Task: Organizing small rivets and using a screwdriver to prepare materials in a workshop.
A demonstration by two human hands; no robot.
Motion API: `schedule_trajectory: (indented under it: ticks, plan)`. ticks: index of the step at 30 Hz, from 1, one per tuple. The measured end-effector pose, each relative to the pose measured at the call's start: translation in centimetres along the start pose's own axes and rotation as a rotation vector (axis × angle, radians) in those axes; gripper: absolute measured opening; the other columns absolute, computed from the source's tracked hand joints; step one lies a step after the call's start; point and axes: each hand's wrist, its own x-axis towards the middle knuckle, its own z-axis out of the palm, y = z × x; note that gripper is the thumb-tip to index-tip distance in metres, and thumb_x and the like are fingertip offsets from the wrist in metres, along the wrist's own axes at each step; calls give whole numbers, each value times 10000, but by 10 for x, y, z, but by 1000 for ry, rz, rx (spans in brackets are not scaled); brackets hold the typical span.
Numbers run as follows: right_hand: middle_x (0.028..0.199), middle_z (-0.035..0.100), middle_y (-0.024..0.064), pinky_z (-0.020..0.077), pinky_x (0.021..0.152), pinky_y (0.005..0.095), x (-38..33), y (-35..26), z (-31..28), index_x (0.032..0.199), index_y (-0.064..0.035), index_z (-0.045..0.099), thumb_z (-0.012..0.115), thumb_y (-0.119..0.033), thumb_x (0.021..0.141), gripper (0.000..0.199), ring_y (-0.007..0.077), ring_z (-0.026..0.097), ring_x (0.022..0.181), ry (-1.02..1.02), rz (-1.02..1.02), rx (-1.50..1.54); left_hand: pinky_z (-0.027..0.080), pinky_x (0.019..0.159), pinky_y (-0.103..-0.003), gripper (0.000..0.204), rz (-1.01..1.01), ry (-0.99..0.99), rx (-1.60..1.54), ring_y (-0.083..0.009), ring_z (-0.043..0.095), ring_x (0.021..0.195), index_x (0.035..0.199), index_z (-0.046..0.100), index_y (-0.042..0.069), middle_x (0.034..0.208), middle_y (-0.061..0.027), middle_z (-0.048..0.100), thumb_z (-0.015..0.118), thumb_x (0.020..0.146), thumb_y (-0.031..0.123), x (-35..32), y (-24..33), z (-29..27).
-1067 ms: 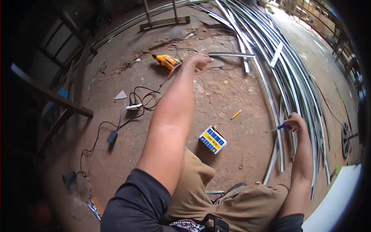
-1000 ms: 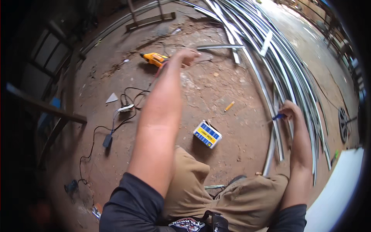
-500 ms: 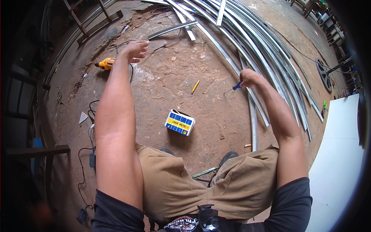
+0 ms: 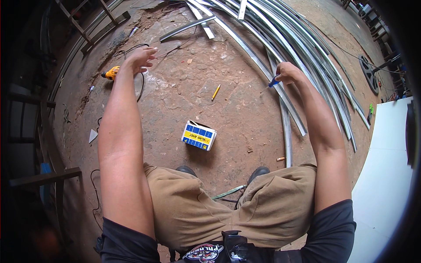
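Observation:
My right hand (image 4: 288,73) grips a screwdriver by its blue handle (image 4: 274,81), its thin shaft slanting down to the left beside the metal channels. Out to the left, my left hand (image 4: 141,59) is held with its fingers apart and nothing in it. Partly hidden behind that wrist is a yellow power drill (image 4: 111,72) on the ground. Between my arms lie a short yellow pencil (image 4: 215,92) and, closer to my knees, a small blue, white and yellow cardboard box (image 4: 199,136) with its top flap partly raised.
Long galvanized metal channels (image 4: 302,65) spread across the right and far side. A shorter channel piece (image 4: 188,28) lies far ahead. At right stand a white panel (image 4: 386,175) and a black wheel-like disc (image 4: 368,75). Dark metal frames (image 4: 48,175) line the left; cables trail near the drill.
The view has shifted slightly, so most things sit a bit further left or higher. The screwdriver has tilted a little in my right hand; my left hand stays open.

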Motion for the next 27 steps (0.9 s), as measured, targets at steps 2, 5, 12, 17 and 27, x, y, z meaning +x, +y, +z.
schedule_trajectory:
  ticks: [2, 5, 12, 17, 27]
  plan:
    - [852, 705, 166, 537, 727, 395, 2, 3, 1, 1006, -20, 712, 766, -256, 768, 339, 317, 694, 829, 192, -88, -47, 437, 862, -382, 539, -19, 16, 6, -149, 565, 941, 1406, 480, 256, 1258, -12, 576, 610, 930, 471, 2, -6, -6]
    - [794, 701, 146, 553, 652, 368, -13, -8, -6, 996, -22, 711, 748, -204, 783, 282, 261, 707, 729, 100, -77, 56, 453, 809, -380, 535, -16, 14, 8, -171, 567, 994, 1388, 500, 268, 1265, -13, 572, 610, 923, 507, 8, -11, -11]
    - [762, 697, 117, 551, 574, 340, -13, -1, -4, 1015, -27, 692, 707, -120, 804, 231, 218, 702, 662, 48, -106, 133, 444, 804, -369, 528, 0, 9, 11, -169, 565, 1000, 1394, 498, 257, 1284, -20, 570, 604, 935, 495, 5, 0, -4]
    - [797, 694, 74, 541, 576, 336, -23, -8, -9, 1046, -82, 692, 666, -150, 859, 202, 187, 693, 685, -83, -13, 152, 443, 805, -371, 523, -1, 17, 19, -170, 562, 991, 1384, 510, 247, 1277, -22, 571, 609, 933, 494, -1, 1, -6]
    - [903, 711, 114, 584, 621, 354, -35, -19, -20, 1135, -70, 683, 615, -102, 880, 266, 242, 716, 739, -185, 35, 182, 449, 806, -384, 531, 19, 23, 54, -168, 565, 955, 1381, 526, 245, 1250, -19, 574, 626, 920, 490, -8, 4, -6]
